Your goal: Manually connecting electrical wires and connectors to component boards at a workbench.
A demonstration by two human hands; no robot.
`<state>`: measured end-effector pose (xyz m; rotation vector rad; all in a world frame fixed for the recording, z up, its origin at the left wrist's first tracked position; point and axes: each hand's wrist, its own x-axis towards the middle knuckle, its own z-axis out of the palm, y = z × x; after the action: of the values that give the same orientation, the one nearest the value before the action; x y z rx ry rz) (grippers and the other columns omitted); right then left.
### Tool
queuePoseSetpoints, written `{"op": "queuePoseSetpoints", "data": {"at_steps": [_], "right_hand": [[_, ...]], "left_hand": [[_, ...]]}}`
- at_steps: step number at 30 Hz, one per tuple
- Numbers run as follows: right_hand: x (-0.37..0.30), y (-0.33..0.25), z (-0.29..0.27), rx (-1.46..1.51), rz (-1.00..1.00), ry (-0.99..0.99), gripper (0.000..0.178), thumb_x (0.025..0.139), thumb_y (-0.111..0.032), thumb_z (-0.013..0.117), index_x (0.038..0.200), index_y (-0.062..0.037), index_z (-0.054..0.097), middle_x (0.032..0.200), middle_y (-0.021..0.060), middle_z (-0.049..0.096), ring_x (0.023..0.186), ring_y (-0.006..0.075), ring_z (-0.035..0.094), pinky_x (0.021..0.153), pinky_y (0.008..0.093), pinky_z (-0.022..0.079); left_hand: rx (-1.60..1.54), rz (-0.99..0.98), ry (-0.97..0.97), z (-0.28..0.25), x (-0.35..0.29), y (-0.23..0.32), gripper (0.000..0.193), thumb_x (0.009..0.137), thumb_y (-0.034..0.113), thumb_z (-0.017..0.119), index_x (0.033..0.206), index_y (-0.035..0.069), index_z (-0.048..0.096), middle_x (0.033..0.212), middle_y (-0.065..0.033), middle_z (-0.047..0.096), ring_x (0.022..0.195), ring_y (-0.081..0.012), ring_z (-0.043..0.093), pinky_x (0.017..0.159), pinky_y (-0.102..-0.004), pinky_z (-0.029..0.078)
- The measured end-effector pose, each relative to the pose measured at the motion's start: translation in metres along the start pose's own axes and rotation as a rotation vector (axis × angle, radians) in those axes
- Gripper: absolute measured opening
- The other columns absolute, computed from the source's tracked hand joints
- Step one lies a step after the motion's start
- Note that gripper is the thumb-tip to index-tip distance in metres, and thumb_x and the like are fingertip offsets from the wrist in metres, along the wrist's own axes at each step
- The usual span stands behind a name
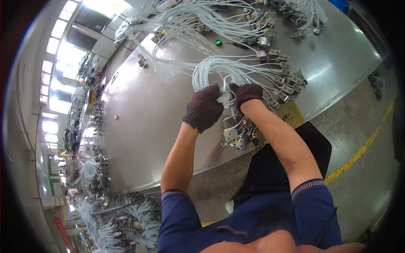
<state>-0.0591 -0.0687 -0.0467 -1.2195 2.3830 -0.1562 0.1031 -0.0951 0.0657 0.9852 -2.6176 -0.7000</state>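
"Fingers (214, 91) first: what are they doing on the left?"

"Those of the left hand (203, 109), in a dark knitted glove, are curled around the near left end of a bundle of white cables (206, 69). Take the hands as the dial's centre: the bundle arches up at eleven to twelve o'clock."

"And the right hand (249, 95)?"

"Gloved too, thumb side against the bundle's near part, just beside the left. Its fingertips are hidden, so I can't tell whether they're clenched. Something pale shows between the hands; I can't make out what."

"Now around the dial, left to right?"

"A small red object (116, 117) lies on the table (147, 139) between eight and nine. Down at seven, beyond the table's edge, there's a mass of grey-white cables (141, 230). A small metal piece (142, 60) sits at ten. Toward twelve is a second heap of white cables (202, 14), with a round green item (218, 42) just on its near side."

"Further right?"

"One cluster of metal connectors (233, 135) at six, by the near edge; another group of connectors (287, 86) fans out between two and three, on the bundle's cable ends. A yellowish board (294, 114) lies between three and four, at the table's edge."
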Motion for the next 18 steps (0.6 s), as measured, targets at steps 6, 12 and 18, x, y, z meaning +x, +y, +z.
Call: {"op": "queuePoseSetpoints", "data": {"at_steps": [6,12,18], "right_hand": [[-0.008,0.011,-0.014,-0.105,-0.147,-0.030,0.041,0.104,-0.034,0.043,0.142,-0.0269,0.057,0.132,0.0094,0.068,0.121,0.0291,0.066,0.094,0.0525,0.051],[-0.023,0.020,-0.042,-0.145,-0.270,-0.194,0.048,0.094,-0.034,0.053,0.142,-0.0284,0.057,0.133,0.0114,0.067,0.119,0.0327,0.066,0.098,0.0476,0.052],[-0.022,0.016,-0.040,-0.023,-0.208,-0.138,0.049,0.093,-0.033,0.053,0.141,-0.0244,0.058,0.134,0.0116,0.066,0.121,0.0344,0.065,0.098,0.0470,0.052]], "left_hand": [[-0.538,0.035,0.274,0.031,-0.014,-0.003,0.017,0.098,0.013,0.061,0.105,0.005,0.075,0.099,-0.0133,0.074,0.091,-0.0197,0.068,0.081,-0.0344,0.053],[-0.673,-0.130,0.290,0.049,-0.001,-0.002,0.019,0.099,0.014,0.063,0.110,0.001,0.071,0.093,-0.0106,0.074,0.090,-0.0225,0.070,0.082,-0.0361,0.053],[-0.420,0.243,0.415,0.074,-0.013,-0.011,0.025,0.102,0.017,0.060,0.123,0.003,0.064,0.100,-0.0100,0.074,0.089,-0.0211,0.069,0.083,-0.0342,0.054]]}}
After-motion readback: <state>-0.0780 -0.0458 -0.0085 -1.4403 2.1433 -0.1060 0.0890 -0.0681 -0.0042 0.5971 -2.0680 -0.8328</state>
